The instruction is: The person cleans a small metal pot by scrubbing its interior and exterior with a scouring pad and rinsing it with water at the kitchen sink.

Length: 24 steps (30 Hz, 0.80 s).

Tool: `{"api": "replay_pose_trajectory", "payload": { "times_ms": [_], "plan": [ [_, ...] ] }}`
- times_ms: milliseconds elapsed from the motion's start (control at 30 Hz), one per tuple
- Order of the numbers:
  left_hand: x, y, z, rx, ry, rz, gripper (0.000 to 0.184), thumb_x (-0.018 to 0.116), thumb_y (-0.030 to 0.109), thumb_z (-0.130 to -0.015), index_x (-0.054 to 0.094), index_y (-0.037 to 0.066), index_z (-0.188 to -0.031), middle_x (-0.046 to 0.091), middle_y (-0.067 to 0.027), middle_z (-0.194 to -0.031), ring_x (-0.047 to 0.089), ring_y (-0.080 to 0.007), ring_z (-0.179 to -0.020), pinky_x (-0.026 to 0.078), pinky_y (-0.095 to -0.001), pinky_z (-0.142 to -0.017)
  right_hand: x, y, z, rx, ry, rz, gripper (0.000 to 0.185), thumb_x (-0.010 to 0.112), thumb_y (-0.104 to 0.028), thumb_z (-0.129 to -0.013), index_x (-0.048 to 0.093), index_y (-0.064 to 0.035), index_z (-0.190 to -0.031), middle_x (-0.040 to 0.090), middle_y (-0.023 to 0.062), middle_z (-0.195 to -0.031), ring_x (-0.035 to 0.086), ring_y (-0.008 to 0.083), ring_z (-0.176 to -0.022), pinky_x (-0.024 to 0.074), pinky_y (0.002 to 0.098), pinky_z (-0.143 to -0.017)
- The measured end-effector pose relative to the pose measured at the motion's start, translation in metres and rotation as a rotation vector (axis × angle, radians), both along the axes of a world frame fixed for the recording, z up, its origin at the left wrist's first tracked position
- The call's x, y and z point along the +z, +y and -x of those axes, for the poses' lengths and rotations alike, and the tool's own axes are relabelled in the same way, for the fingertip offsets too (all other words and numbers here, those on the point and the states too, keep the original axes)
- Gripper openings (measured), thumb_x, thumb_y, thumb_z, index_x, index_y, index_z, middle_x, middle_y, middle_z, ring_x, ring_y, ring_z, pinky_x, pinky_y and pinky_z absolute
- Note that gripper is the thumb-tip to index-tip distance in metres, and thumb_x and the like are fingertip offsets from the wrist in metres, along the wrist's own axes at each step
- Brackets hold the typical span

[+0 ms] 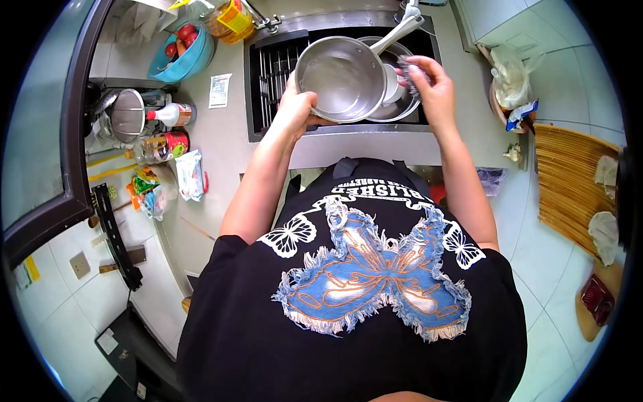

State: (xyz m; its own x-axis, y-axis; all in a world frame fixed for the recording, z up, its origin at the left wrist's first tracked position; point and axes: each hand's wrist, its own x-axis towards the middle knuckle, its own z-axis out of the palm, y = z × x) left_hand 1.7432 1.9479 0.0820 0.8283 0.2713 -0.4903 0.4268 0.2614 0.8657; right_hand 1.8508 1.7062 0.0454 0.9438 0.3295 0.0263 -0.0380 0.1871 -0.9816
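My left hand [297,109] grips the lower left rim of a metal saucepan [341,79], which is tilted so its inside shows. The pan's handle points to the upper right, over the sink [284,57]. To the right of the pan, my right hand [434,84] is closed on a grey metal scourer [413,75]. Under and behind the saucepan lies a larger metal pot [406,107] in the sink, with a white round thing [391,86] inside it, partly hidden by the saucepan.
On the left counter are a blue basket [201,59] of red produce, an oil bottle [231,21], a paper packet [220,91], a white bottle [175,114], a jar [162,147] and a wipes pack [190,175]. A faucet [410,10] stands behind the sink.
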Motion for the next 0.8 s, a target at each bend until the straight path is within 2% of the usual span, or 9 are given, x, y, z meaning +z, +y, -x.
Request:
{"api": "replay_pose_trajectory", "payload": {
  "times_ms": [133,167,200,300,400,533,600,700,800],
  "plan": [
    [0.002,-0.011,0.001,0.006,0.036,0.134,0.071,0.04,-0.01,-0.074,0.028,0.007,-0.143,0.047,-0.0251,-0.129,0.064,-0.0469,-0.102,0.063,-0.0599,-0.071,0.022,0.047,0.014,0.164,-0.779,0.527,0.036,0.072,-0.016,-0.084,0.062,-0.0087,-0.119,0.06,0.0111,-0.131,0.055,0.0313,-0.123,0.0425,0.0416,-0.106],
    [-0.001,-0.01,0.003,0.009,0.046,0.184,0.077,0.041,-0.01,-0.072,0.029,0.014,-0.145,0.045,-0.0234,-0.132,0.058,-0.0496,-0.111,0.063,-0.0605,-0.065,0.016,0.055,0.016,0.188,-0.922,0.636,0.043,0.075,-0.012,-0.078,0.062,-0.0103,-0.119,0.054,0.012,-0.138,0.052,0.034,-0.125,0.0392,0.0427,-0.109],
    [-0.002,-0.009,0.006,0.019,0.038,0.19,0.077,0.041,-0.01,-0.072,0.029,0.014,-0.145,0.045,-0.0234,-0.132,0.058,-0.0496,-0.111,0.063,-0.0605,-0.065,0.018,0.061,0.015,0.256,-0.968,0.663,0.043,0.077,-0.011,-0.075,0.063,-0.0107,-0.115,0.056,0.0093,-0.132,0.055,0.031,-0.121,0.0438,0.0417,-0.105],
    [-0.003,-0.001,0.022,0.009,0.048,0.156,0.067,0.042,-0.007,-0.075,0.035,0.005,-0.141,0.049,-0.0235,-0.131,0.061,-0.0437,-0.109,0.062,-0.0606,-0.071,0.025,0.074,0.019,0.559,-0.867,0.967,0.033,0.078,-0.012,-0.072,0.065,-0.0135,-0.102,0.058,0.0051,-0.104,0.059,0.027,-0.106,0.0513,0.0413,-0.086],
    [-0.007,0.014,0.034,0.074,0.047,0.222,0.078,0.045,-0.009,-0.067,0.035,0.014,-0.141,0.048,-0.0203,-0.125,0.06,-0.0445,-0.1,0.062,-0.0622,-0.065,0.019,0.104,0.021,0.871,-0.771,1.169,0.026,0.079,-0.011,-0.067,0.068,-0.0135,-0.09,0.059,0.0086,-0.099,0.063,0.0313,-0.097,0.0529,0.0415,-0.082],
    [-0.007,0.007,0.041,0.071,0.126,0.212,0.069,0.044,-0.008,-0.071,0.037,0.005,-0.138,0.052,-0.0211,-0.122,0.063,-0.0389,-0.101,0.062,-0.0611,-0.07,-0.014,0.126,0.032,1.048,-0.806,0.658,0.034,0.076,-0.006,-0.061,0.07,-0.0114,-0.094,0.061,0.0132,-0.1,0.064,0.0343,-0.095,0.0522,0.0418,-0.084],
    [-0.008,0.003,0.047,0.11,0.092,0.244,0.068,0.045,-0.007,-0.07,0.039,0.004,-0.137,0.054,-0.0203,-0.118,0.065,-0.0376,-0.097,0.062,-0.0609,-0.071,-0.028,0.148,0.027,0.907,-0.895,0.585,0.033,0.073,-0.005,-0.067,0.07,-0.0096,-0.099,0.064,0.0134,-0.1,0.065,0.0325,-0.097,0.0525,0.0424,-0.086],
    [-0.008,0.018,0.055,0.161,0.113,0.229,0.069,0.046,-0.007,-0.069,0.038,0.001,-0.137,0.053,-0.0244,-0.122,0.064,-0.0407,-0.102,0.063,-0.0598,-0.071,-0.02,0.155,0.019,0.667,-1.078,0.952,0.021,0.061,-0.009,-0.08,0.072,-0.0052,-0.098,0.07,0.0149,-0.092,0.07,0.032,-0.087,0.0567,0.0417,-0.078],
    [-0.009,0.042,0.062,0.193,0.074,0.242,0.069,0.046,-0.007,-0.067,0.037,-0.001,-0.135,0.053,-0.027,-0.12,0.065,-0.0417,-0.097,0.063,-0.0592,-0.069,0.0,0.164,0.036,0.967,-0.887,1.245,0.017,0.067,-0.008,-0.075,0.074,-0.002,-0.089,0.071,0.022,-0.089,0.072,0.0357,-0.085,0.0583,0.0423,-0.077]
  ]
}}
